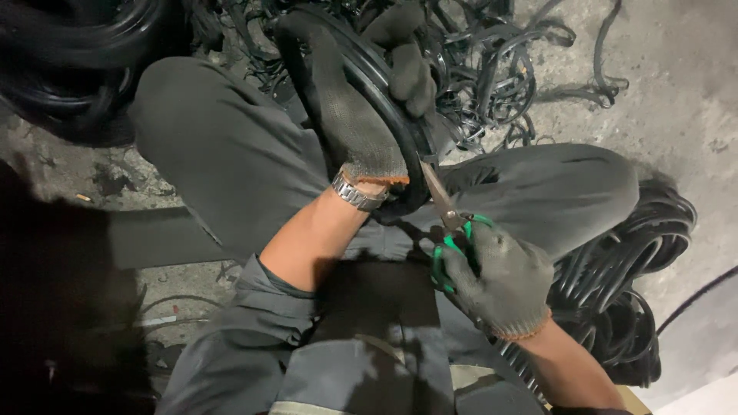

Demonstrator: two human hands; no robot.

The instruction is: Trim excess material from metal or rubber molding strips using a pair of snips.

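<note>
Two gloved hands at a black rubber ring

Two piles of rubber lay on the concrete floor (676,84): stacked black rings (638,253) by the right knee and tangled black strips (500,54) ahead. Over the grey-trousered lap stood a black rubber ring (384,92), gripped along its rim by the left hand (354,115), gloved, with a metal watch (357,194) at the wrist. Below, the right hand (500,280) was closed around green-handled scissors (446,215), blades touching the ring's lower edge.
</note>
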